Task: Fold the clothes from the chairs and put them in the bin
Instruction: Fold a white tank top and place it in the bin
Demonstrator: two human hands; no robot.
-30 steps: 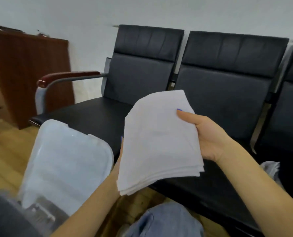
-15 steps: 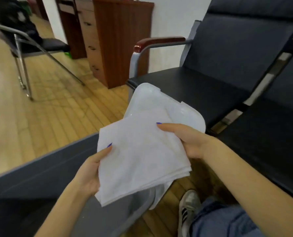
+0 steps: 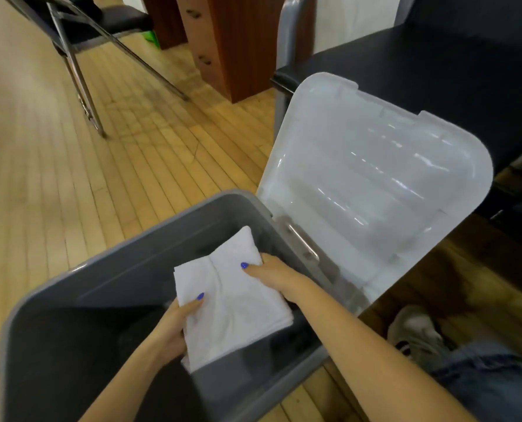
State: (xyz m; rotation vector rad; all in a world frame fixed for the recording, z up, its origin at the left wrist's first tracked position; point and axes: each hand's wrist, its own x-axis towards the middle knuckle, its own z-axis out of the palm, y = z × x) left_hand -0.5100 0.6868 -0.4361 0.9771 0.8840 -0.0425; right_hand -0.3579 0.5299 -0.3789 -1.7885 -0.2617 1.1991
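From your head camera, you hold a folded white cloth (image 3: 232, 303) inside the open grey bin (image 3: 150, 239), within its walls at the near right part. Your left hand (image 3: 174, 327) grips the cloth's near left edge, thumb on top and fingers curled beneath. Your right hand (image 3: 271, 275) pinches its far right edge, thumb pressed on top. The bin's translucent lid (image 3: 375, 178) stands swung open on the right, leaning toward the black chair seat (image 3: 436, 62). On the far left wooden floor (image 3: 70, 178) stands a metal-legged chair (image 3: 80, 41).
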